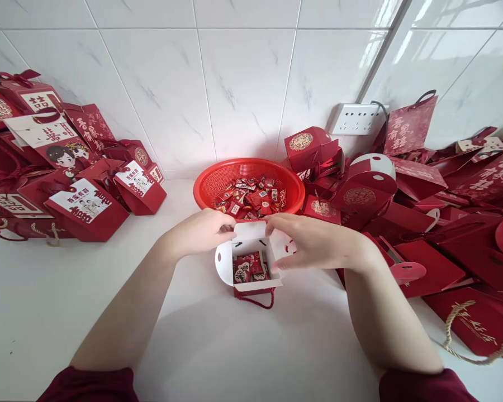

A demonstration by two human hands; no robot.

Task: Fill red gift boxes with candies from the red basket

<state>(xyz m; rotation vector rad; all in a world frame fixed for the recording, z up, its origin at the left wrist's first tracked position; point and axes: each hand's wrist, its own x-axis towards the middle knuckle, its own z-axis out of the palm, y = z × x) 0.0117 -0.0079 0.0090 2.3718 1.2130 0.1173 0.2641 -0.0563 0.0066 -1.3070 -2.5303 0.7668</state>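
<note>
A small red gift box [255, 286] with a white inside stands unfolded at the top in the middle of the table, its flaps spread outward. Several red wrapped candies [251, 267] lie inside it, and a red cord handle [260, 304] hangs over its near side. My left hand [203, 231] has its fingers curled at the left edge of the box's back flap. On the other side, my right hand [310, 245] grips the right side and back flap between thumb and fingers. Some fingertips are hidden behind the cardboard.
Just behind the box sits a red plastic basket [199, 187] holding many wrapped candies. Closed red gift boxes [88, 209] are stacked at the left. A heap of red boxes [427, 262] fills the right side. A white power strip [354, 119] is by the tiled wall [243, 84].
</note>
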